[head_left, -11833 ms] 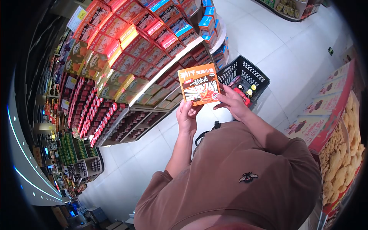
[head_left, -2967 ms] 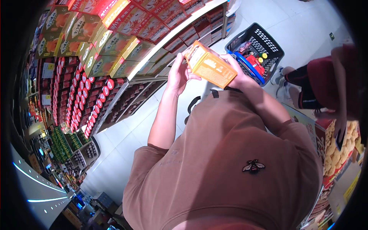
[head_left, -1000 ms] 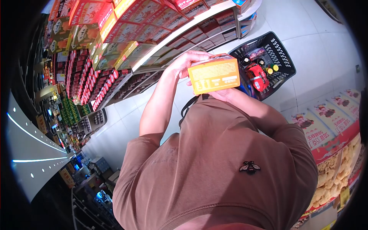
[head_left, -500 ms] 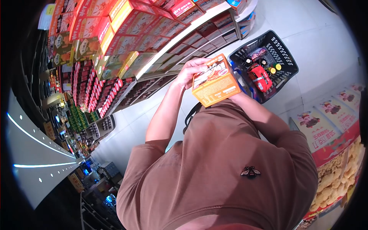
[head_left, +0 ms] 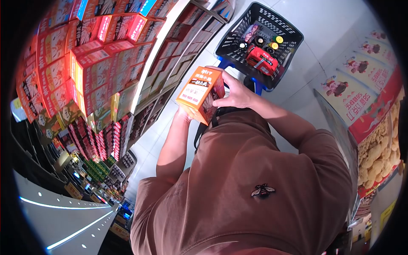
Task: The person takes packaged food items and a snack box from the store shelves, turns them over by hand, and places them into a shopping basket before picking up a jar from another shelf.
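An orange snack box with printed panels is held up in front of my waist, tilted so its narrow side and a darker picture face show. My right hand grips it from the right, thumb against the picture face and fingers reaching around the top edge. From below, my left hand supports the box; its fingers are hidden behind it. Beyond my right hand stands a black shopping basket on a blue frame. Inside it are a red package, bottles with yellow caps and dark-capped bottles.
Shelves of stacked red and orange boxes rise close on my left. To my right is a display bin with printed panels and tan snack pieces. Pale tiled floor lies around the basket.
The box has turned from its broad back face to a narrow side. My right hand has come from underneath to its right side; my left has shifted below. The view has swung right.
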`<state>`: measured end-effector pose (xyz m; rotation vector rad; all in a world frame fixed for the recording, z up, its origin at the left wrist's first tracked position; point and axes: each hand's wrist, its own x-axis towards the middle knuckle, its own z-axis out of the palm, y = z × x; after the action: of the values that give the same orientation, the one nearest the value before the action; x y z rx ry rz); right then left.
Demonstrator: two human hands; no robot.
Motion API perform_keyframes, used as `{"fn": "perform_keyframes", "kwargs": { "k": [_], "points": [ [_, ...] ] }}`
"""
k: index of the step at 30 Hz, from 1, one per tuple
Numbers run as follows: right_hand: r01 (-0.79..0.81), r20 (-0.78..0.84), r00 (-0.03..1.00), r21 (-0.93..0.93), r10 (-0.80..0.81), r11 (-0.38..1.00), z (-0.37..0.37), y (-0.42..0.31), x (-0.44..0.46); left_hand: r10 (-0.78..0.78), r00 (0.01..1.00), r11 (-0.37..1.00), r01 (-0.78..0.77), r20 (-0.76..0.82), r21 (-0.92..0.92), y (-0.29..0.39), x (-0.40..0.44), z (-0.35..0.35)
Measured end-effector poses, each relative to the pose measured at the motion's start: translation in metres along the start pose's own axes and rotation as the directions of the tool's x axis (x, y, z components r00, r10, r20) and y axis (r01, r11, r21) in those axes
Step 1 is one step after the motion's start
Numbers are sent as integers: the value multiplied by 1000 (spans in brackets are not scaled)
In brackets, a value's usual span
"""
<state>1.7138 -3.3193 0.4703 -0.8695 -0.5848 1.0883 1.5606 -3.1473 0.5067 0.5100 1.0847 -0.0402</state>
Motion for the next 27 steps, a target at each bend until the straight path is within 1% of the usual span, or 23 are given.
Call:
{"fn": "perform_keyframes", "kwargs": {
  "k": [1,2,5,7,8,9,10,11,12,13,14,15,17,18,19,20,21,23,24,27],
  "points": [
    [-67,47,997,74,63,995,-7,2,-1,-16,1000,1000,16,11,6,-4,3,4],
    [-136,101,987,145,122,980,-15,4,-1,-41,997,999,40,71,22,-6,8,10],
    [-180,123,981,312,148,933,-29,7,-3,-109,963,993,95,246,68,-5,15,40],
    [-86,42,996,397,75,914,-39,15,-1,-43,996,986,29,83,163,-12,35,33],
    [-151,24,988,385,154,911,-47,11,-1,-91,991,990,78,101,119,-13,39,35],
    [-173,-6,981,413,193,894,-55,12,-1,-135,983,989,127,122,75,-13,43,39],
    [-151,-53,981,382,185,912,-63,11,0,-153,978,987,145,142,63,-13,45,45],
    [-131,-100,979,351,176,927,-72,11,0,-121,989,991,115,83,74,-14,50,43],
    [-141,-144,972,278,186,950,-86,14,0,-90,996,992,87,22,87,-16,54,39],
    [-150,-202,956,284,212,947,-96,8,1,-57,998,993,61,-39,102,-17,57,37],
    [-126,-289,935,269,205,955,-108,19,-1,-30,999,960,33,-14,279,-11,54,52],
    [-104,-374,907,252,196,962,-125,33,-1,-19,999,924,30,-32,382,-9,57,45],
    [-62,-478,863,220,164,973,-163,50,1,108,989,867,-42,-105,496,-11,61,31],
    [-112,-568,804,147,177,983,-180,53,2,170,980,829,-84,-106,553,-14,64,26],
    [-121,-602,782,105,160,987,-203,66,3,231,968,785,-122,-103,607,-18,66,21],
    [-143,-643,741,128,192,981,-220,72,4,291,952,736,-157,-98,659,-20,68,17],
    [-164,-681,698,151,223,975,-240,79,7,323,943,718,-190,-79,670,-23,70,18],
    [-327,-809,559,-12,183,945,-296,136,3,385,922,679,-257,-35,688,-30,72,22],
    [-426,-865,474,-62,165,903,-313,148,3,407,913,648,-272,-22,711,-33,73,25],
    [-630,-943,325,-163,67,759,-346,180,1,461,885,463,-306,69,832,-44,76,23]
  ]
}}
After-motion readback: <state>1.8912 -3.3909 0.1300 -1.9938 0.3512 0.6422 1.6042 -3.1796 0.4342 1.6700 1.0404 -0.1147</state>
